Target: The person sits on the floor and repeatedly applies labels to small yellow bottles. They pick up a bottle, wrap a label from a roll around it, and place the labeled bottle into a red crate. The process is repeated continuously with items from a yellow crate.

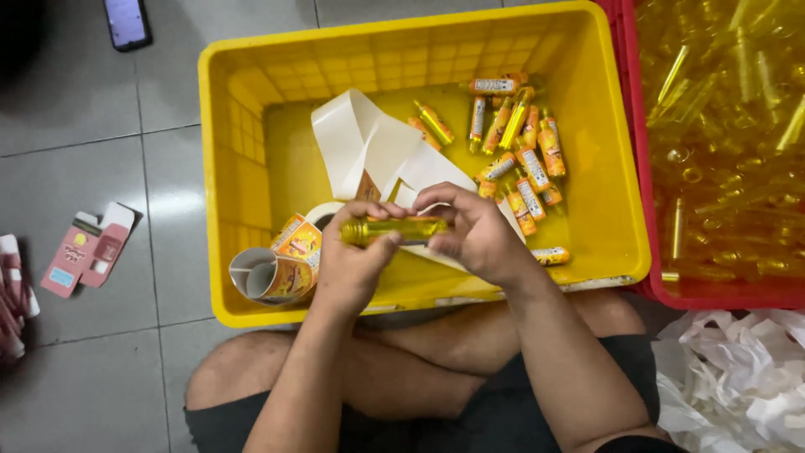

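A yellow crate [251,168] sits on the tiled floor [84,126], with a red crate [713,289] of bare yellow bottles touching it at 3 o'clock. Inside the yellow crate, white backing tape [369,143] curls across the middle and a heap of labelled bottles [524,159] lies toward 1 o'clock; a label roll [281,268] rests on its rim at 8 o'clock. At centre, both hands grip one bottle [394,228] lying level above the crate's near edge. The left hand [352,268] has its fingers closed round the cap end; the right hand [478,235] curls over the other end, fingers bent onto it. This looks like the labelling step; the next move likely calls for pressing a sticker on squarely.
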